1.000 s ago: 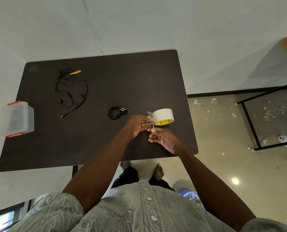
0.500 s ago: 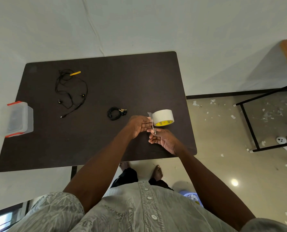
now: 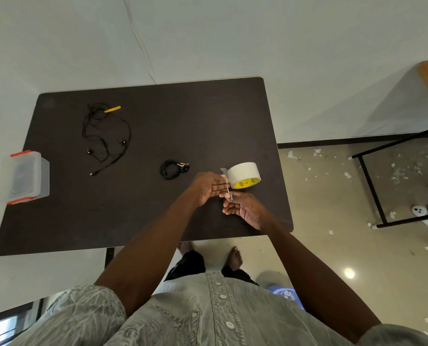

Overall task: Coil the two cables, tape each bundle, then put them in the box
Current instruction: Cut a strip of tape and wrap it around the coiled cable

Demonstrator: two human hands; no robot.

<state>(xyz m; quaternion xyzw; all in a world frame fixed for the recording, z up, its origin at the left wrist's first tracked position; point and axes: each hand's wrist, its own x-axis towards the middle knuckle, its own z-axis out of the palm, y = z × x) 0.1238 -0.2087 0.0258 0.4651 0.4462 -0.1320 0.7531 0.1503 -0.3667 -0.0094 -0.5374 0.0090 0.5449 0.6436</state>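
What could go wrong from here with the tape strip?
1. The strip stretched between the left hand and right hand looks thin and edge-on; it may fold and stick to itself or to the fingers.
2. The tape roll sits by the table edge on the right; a tug could drag it off.
3. The coiled cable lies untaped and may spring loose when lifted; the other cable is still uncoiled.

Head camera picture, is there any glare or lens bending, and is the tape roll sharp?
Head view: a bright glare spot on the glossy floor at lower right; wide-angle bending bows the table edges; the tape roll is fairly sharp, its yellow core print showing but unreadable; lighting on the table is soft and even.
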